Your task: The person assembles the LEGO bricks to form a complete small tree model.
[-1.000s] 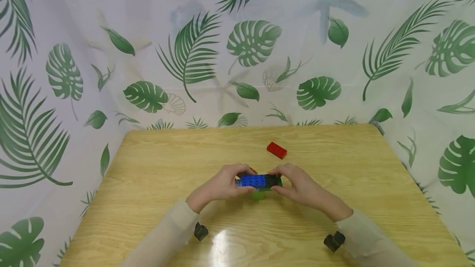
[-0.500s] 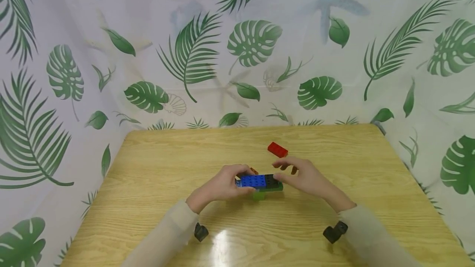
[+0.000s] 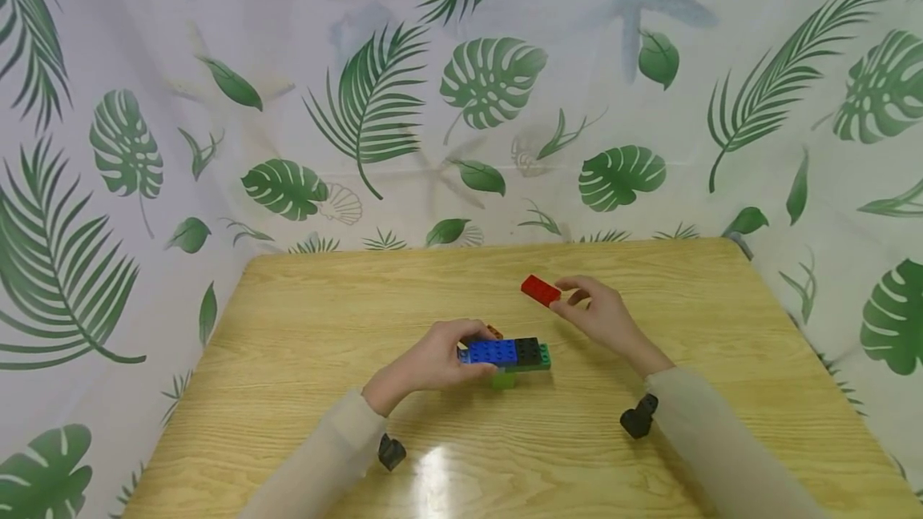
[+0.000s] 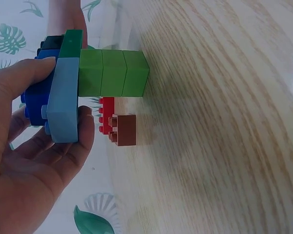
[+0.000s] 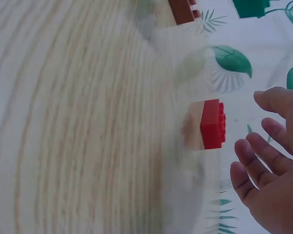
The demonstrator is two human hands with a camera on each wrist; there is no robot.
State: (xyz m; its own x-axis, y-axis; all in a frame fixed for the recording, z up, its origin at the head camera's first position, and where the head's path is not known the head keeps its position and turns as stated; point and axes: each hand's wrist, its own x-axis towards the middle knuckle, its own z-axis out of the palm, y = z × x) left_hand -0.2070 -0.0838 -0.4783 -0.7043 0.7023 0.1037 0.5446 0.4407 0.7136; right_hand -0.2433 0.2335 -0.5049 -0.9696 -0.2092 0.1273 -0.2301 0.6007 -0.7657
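Brick (image 3: 540,290), red, just beside right hand (image 3: 604,315), fingers spread, left hand (image 3: 434,355) pinching block stack (image 3: 493,352)

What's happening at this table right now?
A person's left hand grips a blue, black, light-blue and green plastic brick build, with a light green column beneath. The right hand hovers, open, beside a red rectangular plastic brick on the wood-grained table, not yet holding it. A brown plastic brick sits beyond the build.

T-shaped plastic brick structure (image 3: 493,352), blue, black, light-blue and dark-green across top, standing upright on light-green column (image 4: 113,73); red rectangular plastic brick (image 3: 540,290) lying apart beyond it, studs facing up
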